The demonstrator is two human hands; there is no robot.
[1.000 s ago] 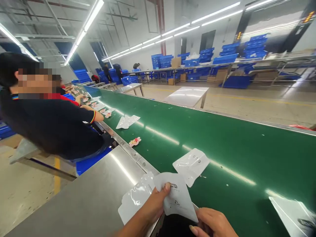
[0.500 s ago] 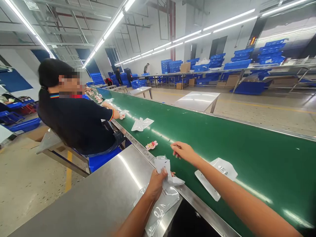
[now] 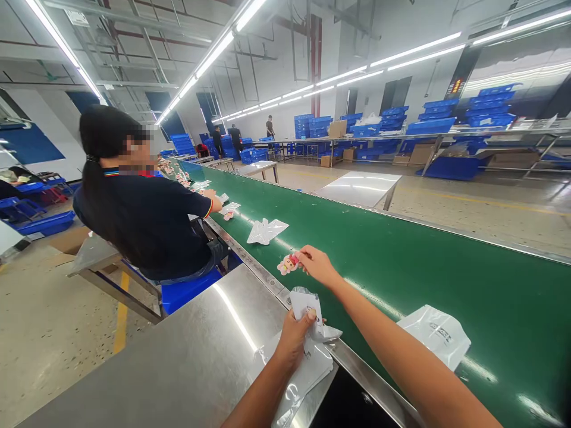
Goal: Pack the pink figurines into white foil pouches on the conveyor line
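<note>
Since half a second ago the right hand (image 3: 317,266) has reached further left along the belt and now pinches the small pink figure (image 3: 288,264), which lay untouched on the green before; the white pouch on the belt (image 3: 435,334) has travelled to the right. At far left a seated person in a dark shirt (image 3: 143,220) leans toward the belt with a forearm stretched onto it. Next comes the steel surface (image 3: 187,356), and on its near edge a stack of clear and white pouches (image 3: 298,374) lies partly overhanging. The left hand (image 3: 294,339) rests on that stack, its grip closed on a single white pouch (image 3: 306,304) held upright between thumb and fingers. Just beyond, the pink figure sits at the near edge of the green conveyor belt (image 3: 401,261), the right hand's fingertips closed narrowly on its right side. Farther up the belt lies another flat clear pouch (image 3: 266,230). To the right, the loose white pouch lies flat on the belt beside the right forearm.
</note>
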